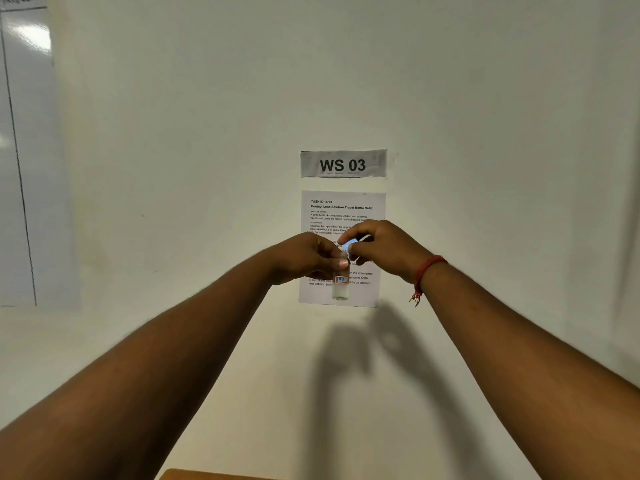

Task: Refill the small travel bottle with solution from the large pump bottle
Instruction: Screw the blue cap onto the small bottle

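Small travel bottle point(340, 284) hangs upright below the left hand point(304, 258), whose fingers pinch its neck, while the right hand point(384, 249) fingers grip the pale blue cap point(350, 244) at its top; liquid shows inside, so probably capping up, pump bottle unseen.

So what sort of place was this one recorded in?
Probably a numbered workstation in a data-collection room, not a home. A grey paper sign reading "WS 03" is stuck on the plain white wall, with a printed white task sheet below it, titled "Contact Lens Solution Travel Bottle Refill".
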